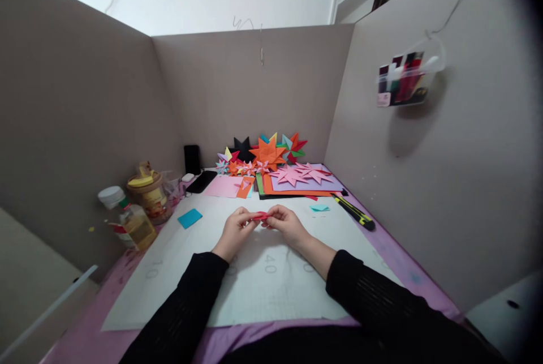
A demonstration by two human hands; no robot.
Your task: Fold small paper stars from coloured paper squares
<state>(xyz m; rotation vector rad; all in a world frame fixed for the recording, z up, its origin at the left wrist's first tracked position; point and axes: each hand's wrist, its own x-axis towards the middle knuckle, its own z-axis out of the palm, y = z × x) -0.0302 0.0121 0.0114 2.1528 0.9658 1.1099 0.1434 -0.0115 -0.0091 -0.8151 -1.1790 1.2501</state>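
Here, against the left grey panel (85, 103) of a three-sided work booth, a white-capped bottle (142, 229) of yellowish liquid stands beside a brown tub (153, 198) with a yellow lid and a clear plastic container (171, 187). To their right, a blue paper piece (190, 218) lies on a white sheet (169, 279) printed with numbers, while behind it a dark phone (202, 182) rests near an upright black slab (192, 158) and a small white case (187, 178). At center, a person in black sleeves holds a red folded paper (262, 215) above the white sheet, the left hand (235, 228) pinching one end and the right hand (288, 224) pinching the other, fingers close together and partly hiding it. Beyond them, orange, black and multicolored paper stars (268, 151) line the rear panel, with pink stars (289, 175) atop stacked colored sheets (297, 193). Right of the hands, a turquoise folded paper (319, 208) lies near a yellow-and-black cutter (360, 217). At far right, a clear holder (403, 78) of small items, blurred, hangs against the panel.
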